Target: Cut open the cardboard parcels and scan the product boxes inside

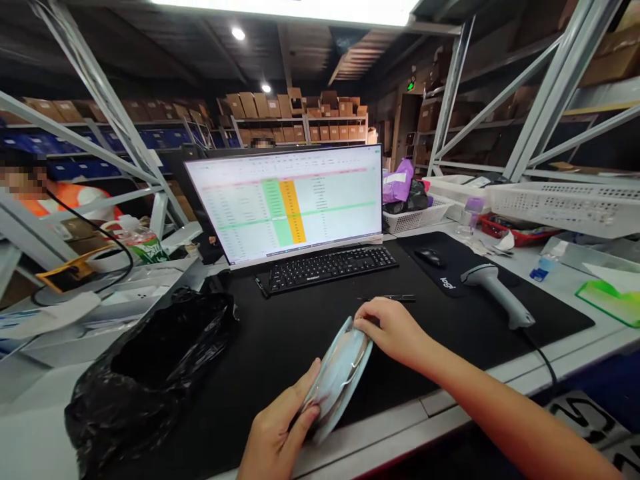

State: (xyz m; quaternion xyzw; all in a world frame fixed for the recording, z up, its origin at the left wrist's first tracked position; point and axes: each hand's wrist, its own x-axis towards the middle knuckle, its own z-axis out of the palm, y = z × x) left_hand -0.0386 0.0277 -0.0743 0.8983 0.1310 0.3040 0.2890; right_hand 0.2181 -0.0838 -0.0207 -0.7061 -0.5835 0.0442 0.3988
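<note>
Both my hands hold a flat, glossy grey-blue packet [339, 377] tilted on edge over the black desk mat [280, 333]. My left hand [277, 433] grips its near lower end with the thumb along the side. My right hand [395, 330] is closed over its far upper end. A grey handheld barcode scanner [497, 293] lies on the mat to the right of my right hand. A black pen [393, 298] lies just beyond that hand.
A monitor [287, 203] showing a spreadsheet stands behind a black keyboard [327, 265]. A black plastic bag [150, 373] sits at the left. A mouse [430, 257], white baskets [565, 207] and warehouse shelving with cartons [300, 110] surround the desk. A person in orange [65, 200] is at far left.
</note>
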